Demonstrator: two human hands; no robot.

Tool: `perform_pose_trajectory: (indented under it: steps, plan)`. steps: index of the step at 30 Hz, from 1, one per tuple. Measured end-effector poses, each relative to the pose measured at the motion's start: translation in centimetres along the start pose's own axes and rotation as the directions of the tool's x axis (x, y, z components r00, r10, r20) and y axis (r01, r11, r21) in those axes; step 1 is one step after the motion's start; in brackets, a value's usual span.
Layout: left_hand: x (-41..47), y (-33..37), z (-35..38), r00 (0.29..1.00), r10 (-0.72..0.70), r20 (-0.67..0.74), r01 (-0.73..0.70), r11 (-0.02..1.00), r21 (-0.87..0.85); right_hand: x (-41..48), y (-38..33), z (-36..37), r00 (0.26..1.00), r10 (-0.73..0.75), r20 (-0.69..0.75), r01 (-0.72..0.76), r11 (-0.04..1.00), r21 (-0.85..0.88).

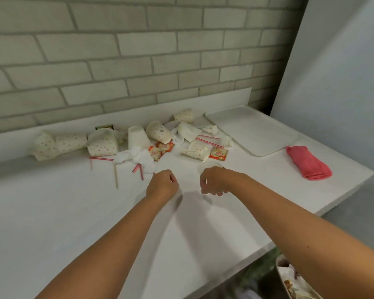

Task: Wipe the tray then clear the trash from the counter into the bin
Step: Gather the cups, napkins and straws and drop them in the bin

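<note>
Both hands hover over the white counter near centre; the left hand has its fingers curled narrow, contents not discernible; the right hand is likewise curled, and whether it grips anything cannot be told. Trash lies at 11 to 12 o'clock: dotted cups, napkins, straws, sachets; the tray sits bare at 1 o'clock, a folded pink cloth at 2 o'clock beside it; the bin shows at 5 o'clock below the counter edge.
</note>
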State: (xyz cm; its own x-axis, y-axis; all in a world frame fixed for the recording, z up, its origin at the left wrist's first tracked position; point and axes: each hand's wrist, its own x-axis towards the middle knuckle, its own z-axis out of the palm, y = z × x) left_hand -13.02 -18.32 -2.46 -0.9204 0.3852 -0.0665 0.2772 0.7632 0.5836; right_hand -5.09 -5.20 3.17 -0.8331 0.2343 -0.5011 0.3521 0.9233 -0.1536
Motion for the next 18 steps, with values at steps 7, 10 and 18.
perform_pose_trajectory:
  steps: [7,10,18]
  plan:
    - [2.2,-5.9,-4.9,0.995,-0.059,-0.085,0.06,0.998,0.01,4.4,-6.5,-0.8,0.984,-0.088,-0.154,0.09,0.996,0.008]
    - [3.0,-8.2,-7.1,0.992,-0.087,-0.089,0.084,0.996,-0.032,7.0,-9.2,-1.0,0.952,-0.11,-0.286,0.131,0.99,0.053]
    - [4.7,-13.4,-11.5,0.989,-0.087,-0.116,0.077,0.993,-0.086,13.4,-14.9,-0.5,0.921,0.049,-0.388,0.042,0.974,0.224]
